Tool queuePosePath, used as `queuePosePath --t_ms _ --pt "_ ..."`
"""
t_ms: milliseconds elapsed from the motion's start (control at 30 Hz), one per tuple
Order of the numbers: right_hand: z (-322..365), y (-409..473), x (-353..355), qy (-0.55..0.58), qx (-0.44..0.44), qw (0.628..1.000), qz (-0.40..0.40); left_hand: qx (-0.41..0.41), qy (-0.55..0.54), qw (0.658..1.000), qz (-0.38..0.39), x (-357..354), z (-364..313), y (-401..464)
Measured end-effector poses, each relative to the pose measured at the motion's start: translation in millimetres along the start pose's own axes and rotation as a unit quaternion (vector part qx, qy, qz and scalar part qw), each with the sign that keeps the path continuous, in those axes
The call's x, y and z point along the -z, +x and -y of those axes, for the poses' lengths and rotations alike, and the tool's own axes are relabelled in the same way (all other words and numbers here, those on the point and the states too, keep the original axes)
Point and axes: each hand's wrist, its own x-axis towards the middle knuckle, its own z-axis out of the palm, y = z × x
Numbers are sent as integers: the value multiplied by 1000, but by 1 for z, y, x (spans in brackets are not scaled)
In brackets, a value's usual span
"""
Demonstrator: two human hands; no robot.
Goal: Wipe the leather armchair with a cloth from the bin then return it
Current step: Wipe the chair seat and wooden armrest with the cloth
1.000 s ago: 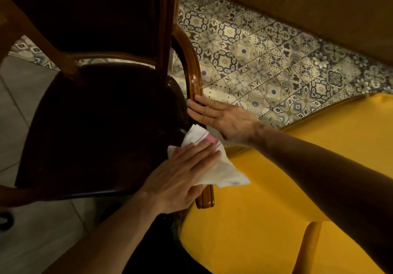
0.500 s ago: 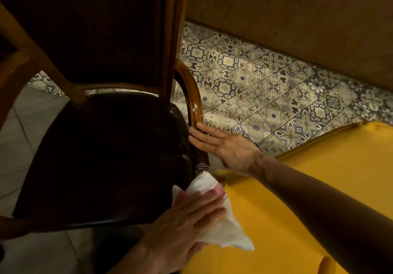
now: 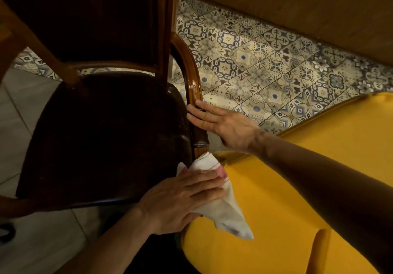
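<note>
Head view — left hand (image 3: 180,201) flat on cloth (image 3: 224,212), right hand (image 3: 223,127) flat against armchair (image 3: 95,135)

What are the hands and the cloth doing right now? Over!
Left hand flat, pressing cloth at front corner of seat. Right hand open, fingers on wooden armrest. Yellow chair close beside; cloth tail hangs over it.

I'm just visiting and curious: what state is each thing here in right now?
Cloth: crumpled, pressed at the leather seat's front corner, one end hanging loose.
Left hand: flat, pressing the cloth.
Right hand: open, fingers touching the wooden armrest.
</note>
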Motion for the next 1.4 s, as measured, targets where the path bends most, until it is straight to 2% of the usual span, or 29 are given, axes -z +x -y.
queuePosePath --t_ms 300,833,933,1067,1167,1233,1333,1400 --pt "-3 1 4 7 8 1000 3 27 -5 999 -28 19 40 22" --pt "-1 0 5 15 -6 1000 1 38 -12 999 -37 45 44 11" --pt "2 -1 4 3 -19 1000 -23 88 -4 994 -62 64 60 -7" --pt "7 -2 10 -38 -55 997 -34 223 1 967 -126 99 96 -43" --pt "6 -2 7 2 -44 998 -33 239 40 950 -198 120 125 -49" --pt "6 -2 5 46 -29 998 -23 271 55 934 -226 130 138 -36" --pt "4 -2 5 80 -31 996 -10 362 18 896 -255 140 142 6" --pt "4 -2 4 96 -33 995 -3 331 28 901 -278 137 138 38"
